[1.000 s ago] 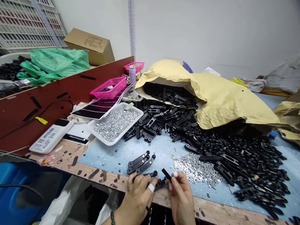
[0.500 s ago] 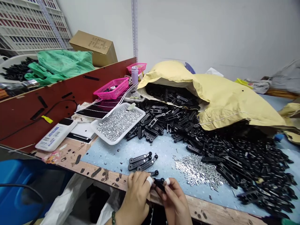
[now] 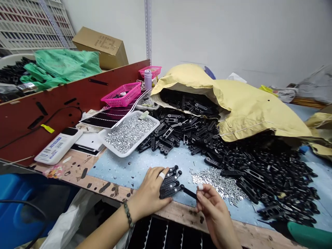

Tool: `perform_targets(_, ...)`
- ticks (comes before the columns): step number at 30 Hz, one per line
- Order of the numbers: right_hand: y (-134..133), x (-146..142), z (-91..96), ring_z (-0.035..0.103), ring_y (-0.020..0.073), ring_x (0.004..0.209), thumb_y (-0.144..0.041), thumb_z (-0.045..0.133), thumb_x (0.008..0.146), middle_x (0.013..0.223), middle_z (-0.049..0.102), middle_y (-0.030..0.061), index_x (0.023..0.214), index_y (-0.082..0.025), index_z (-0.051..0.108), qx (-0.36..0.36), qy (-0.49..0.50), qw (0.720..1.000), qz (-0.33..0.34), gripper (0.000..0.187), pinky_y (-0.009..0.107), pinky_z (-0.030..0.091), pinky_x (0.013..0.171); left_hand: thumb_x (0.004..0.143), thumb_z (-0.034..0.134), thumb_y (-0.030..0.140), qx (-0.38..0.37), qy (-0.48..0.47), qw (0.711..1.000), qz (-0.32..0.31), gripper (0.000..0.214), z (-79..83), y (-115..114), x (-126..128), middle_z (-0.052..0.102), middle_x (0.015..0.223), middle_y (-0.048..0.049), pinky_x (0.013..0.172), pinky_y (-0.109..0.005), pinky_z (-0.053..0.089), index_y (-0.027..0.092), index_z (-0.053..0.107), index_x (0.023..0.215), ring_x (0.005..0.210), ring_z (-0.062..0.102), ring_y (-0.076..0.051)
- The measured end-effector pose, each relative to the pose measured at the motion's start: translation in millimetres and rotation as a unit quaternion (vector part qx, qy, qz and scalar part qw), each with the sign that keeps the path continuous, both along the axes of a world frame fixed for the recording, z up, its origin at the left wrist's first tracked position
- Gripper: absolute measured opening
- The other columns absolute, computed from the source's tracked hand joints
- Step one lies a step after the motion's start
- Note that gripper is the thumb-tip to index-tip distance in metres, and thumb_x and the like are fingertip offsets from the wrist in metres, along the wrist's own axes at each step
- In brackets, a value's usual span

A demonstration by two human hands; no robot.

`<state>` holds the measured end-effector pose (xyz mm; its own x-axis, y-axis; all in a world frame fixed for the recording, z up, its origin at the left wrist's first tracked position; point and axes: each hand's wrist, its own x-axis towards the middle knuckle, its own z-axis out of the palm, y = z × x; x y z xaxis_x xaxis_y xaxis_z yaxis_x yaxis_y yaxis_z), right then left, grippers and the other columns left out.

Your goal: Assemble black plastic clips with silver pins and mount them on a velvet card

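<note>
My left hand (image 3: 151,190) is wrapped round the left end of a small row of black plastic arms (image 3: 171,179) lying on the blue mat, thumb on the near side and fingers on the far side. My right hand (image 3: 211,207) pinches one more black arm (image 3: 190,192) by its right end. Its round tip points left and reaches the row. White tape covers a finger on each hand. To the right of the row lies a loose heap of small silver screws and nuts (image 3: 220,181).
A white tray of small metal parts (image 3: 120,154) stands behind my left hand. Black parts (image 3: 259,159) spill from yellow sacks (image 3: 254,103) across the back and right. A green-and-black power screwdriver (image 3: 306,232) lies front right. A white scale-like box (image 3: 58,147) sits left.
My left hand has left the single arm and moved over the row, which now sits further right and closer together. My right hand has moved right, carrying the arm up over the mat.
</note>
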<state>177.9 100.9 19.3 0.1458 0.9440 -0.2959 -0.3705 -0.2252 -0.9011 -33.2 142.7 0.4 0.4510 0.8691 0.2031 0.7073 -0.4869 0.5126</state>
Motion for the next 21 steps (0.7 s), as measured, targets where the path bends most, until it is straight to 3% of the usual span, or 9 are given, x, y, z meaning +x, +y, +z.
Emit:
perform_targets(4, 14.3, 8.4, 6.5, 0.047, 0.0093, 0.05, -0.039, 0.081, 0.064, 0.064, 0.056, -0.0014, 0.077, -0.016, 0.069, -0.013, -0.056, 0.993, 0.099, 0.029, 0.022, 0.044, 0.046, 0.07, 0.073, 0.047, 0.046, 0.01, 0.998, -0.033, 0.094, 9.2, 0.6, 0.2, 0.033, 0.145, -0.019, 0.107, -0.063, 0.023, 0.017, 0.023, 0.145, 0.134, 0.028, -0.038)
perform_targets(7, 23.3, 2.6, 9.8, 0.046, 0.0098, 0.047, -0.039, 0.077, 0.067, 0.053, 0.052, -0.0032, 0.076, -0.016, 0.07, -0.029, -0.077, 0.982, 0.169, 0.026, 0.023, 0.044, 0.047, 0.084, 0.06, 0.029, 0.107, -0.011, 0.994, -0.024, 0.054, 15.1, -17.3, -15.5, 0.05, 0.133, -0.0129, 0.104, -0.053, 0.03, 0.02, 0.041, 0.134, 0.124, 0.042, -0.03)
perform_targets(9, 29.2, -3.4, 10.7, 0.047, 0.0101, 0.046, -0.038, 0.075, 0.069, 0.049, 0.05, -0.0044, 0.074, -0.016, 0.07, -0.039, -0.091, 0.972, 0.212, 0.023, 0.023, 0.043, 0.047, 0.086, 0.055, 0.02, 0.13, -0.002, 0.991, -0.038, 0.039, 16.5, -33.1, -24.2, 0.061, 0.12, -0.0076, 0.1, -0.047, 0.032, 0.022, 0.051, 0.125, 0.113, 0.051, -0.025)
perform_targets(13, 40.9, -12.9, 6.4, 0.049, 0.0104, 0.043, -0.033, 0.072, 0.07, 0.049, 0.053, -0.0041, 0.07, -0.017, 0.069, -0.039, -0.138, 0.952, 0.271, 0.016, 0.022, 0.04, 0.045, 0.086, 0.053, 0.019, 0.131, 0.044, 0.988, -0.066, 0.04, 14.0, -51.8, -27.4, 0.065, 0.119, -0.004, 0.101, -0.043, 0.027, 0.022, 0.053, 0.126, 0.11, 0.055, -0.023)
perform_targets(21, 49.1, -12.6, -1.6, 0.053, 0.0113, 0.043, -0.026, 0.066, 0.074, 0.061, 0.061, -0.0017, 0.071, -0.018, 0.069, -0.017, -0.218, 0.923, 0.318, 0.009, 0.023, 0.043, 0.045, 0.089, 0.048, 0.021, 0.076, 0.063, 0.992, -0.074, 0.042, 12.5, -51.6, -26.3, 0.061, 0.128, -0.0043, 0.102, -0.045, 0.023, 0.022, 0.049, 0.131, 0.117, 0.051, -0.024)
